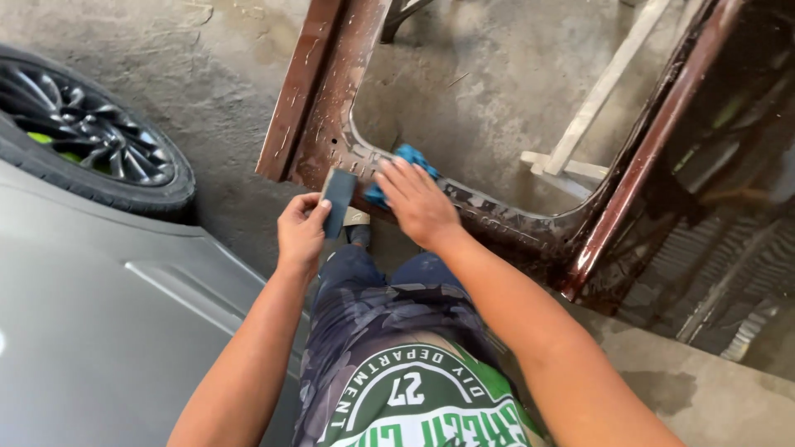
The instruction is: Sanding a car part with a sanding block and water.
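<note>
Hands: I am using two, my left hand [300,232] and my right hand [416,203].
Sanding blocks: I am gripping one dark flat block [338,201] in my left hand.
Cloths: I am pressing one blue cloth [403,170] under my right hand.
Door frames: one brown car door frame [348,124] is lying just beyond both my hands, wet and shining.
Wheels: one black alloy wheel [83,132] is sitting well off to the left of my left hand.
Grey panels: one grey body panel [108,314] is lying below and left of my left hand.
Pale bars: I am counting one white stand [580,124] past my right hand, seen through the frame opening.
</note>
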